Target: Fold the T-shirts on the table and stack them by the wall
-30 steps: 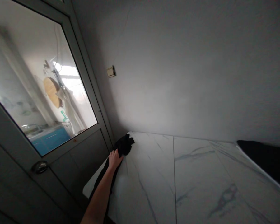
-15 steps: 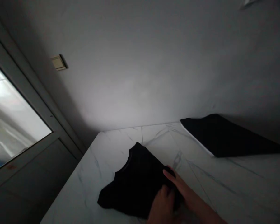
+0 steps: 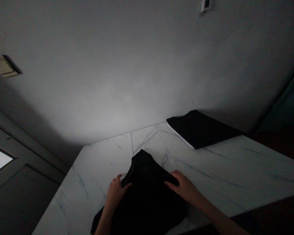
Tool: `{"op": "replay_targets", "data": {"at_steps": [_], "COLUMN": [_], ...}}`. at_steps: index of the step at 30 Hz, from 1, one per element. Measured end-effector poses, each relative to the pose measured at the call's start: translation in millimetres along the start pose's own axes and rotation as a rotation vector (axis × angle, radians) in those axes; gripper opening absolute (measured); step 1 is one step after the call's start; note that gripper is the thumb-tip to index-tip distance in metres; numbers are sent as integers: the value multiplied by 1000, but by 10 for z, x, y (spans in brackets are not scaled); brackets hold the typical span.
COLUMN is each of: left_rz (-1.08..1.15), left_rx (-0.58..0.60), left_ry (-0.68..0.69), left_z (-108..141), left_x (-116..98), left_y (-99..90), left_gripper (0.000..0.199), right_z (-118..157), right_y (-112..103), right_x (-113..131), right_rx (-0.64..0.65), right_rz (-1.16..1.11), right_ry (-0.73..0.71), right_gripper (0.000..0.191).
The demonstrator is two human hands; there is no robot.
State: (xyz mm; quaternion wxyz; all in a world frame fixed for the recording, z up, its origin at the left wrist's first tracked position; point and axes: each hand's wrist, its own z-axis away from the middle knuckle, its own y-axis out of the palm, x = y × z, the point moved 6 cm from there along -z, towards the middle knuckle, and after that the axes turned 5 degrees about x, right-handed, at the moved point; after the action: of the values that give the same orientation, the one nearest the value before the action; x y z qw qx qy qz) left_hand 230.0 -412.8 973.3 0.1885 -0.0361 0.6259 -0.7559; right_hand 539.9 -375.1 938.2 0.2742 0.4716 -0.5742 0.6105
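A black garment (image 3: 147, 195), shaped like a T-shirt with a curved neckline on its left side, lies on the white marbled table (image 3: 88, 160) in front of me. My left hand (image 3: 116, 191) is closed on its edge by the neckline, thumb on top and fingers over the far side. At the garment's right edge, my right hand (image 3: 182, 186) pinches the cloth between thumb and fingers. Its lower part runs out of view at the bottom, and the dark cloth hides its folds.
Against the wall (image 3: 127, 85) at the back right lies another black folded cloth (image 3: 203, 129) with a white edge. A light switch (image 3: 5, 66) is on the wall at left, above a door (image 3: 19, 176). The table's front edge cuts across the lower right.
My left hand has moved from the garment's lower right to its neckline edge. My right hand keeps to the right edge. The view has swung right, showing more of the table.
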Motion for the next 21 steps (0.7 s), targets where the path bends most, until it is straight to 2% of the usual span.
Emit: {"op": "replay_targets", "data": {"at_steps": [2,4,6,8,10,12,15,18,21], "left_rz": [73,160,261,369,422,402,294,125,-132], "left_rx": [102,101,23,-3,61,114,134,134,58], "left_ry": [20,104,211,342,500,630,733,751,691], "left_z": [-58,-70,-47,8,93,198,368,528,589], "left_x": [-51,-182,-365,-593,-855,-1087,-1335,-1479,-1524], "left_y": [141,184,78,-146,-477,-932,-1729,-2445,-3000], "left_gripper": [39,34,37,41,40,37,32,30,35], "right_z": [-78,-266,-548,-852,-1078,-1175,-1175,-1145,-1231], "right_y": [-87,-108,-41,87,217,282,195,-161,-751], "right_x": [188,418,678,965,1272,1562,1862,2121,2464], "right_rx": [-25,-16,70,233,466,715,963,990,831], "right_rz": [118,201,248,242,184,116,116,101,80], "right_ry": [-99,-200,-308,-434,-571,-646,-506,-365,-448], "right_gripper": [34,37,48,68,87,93,63,40,30]}}
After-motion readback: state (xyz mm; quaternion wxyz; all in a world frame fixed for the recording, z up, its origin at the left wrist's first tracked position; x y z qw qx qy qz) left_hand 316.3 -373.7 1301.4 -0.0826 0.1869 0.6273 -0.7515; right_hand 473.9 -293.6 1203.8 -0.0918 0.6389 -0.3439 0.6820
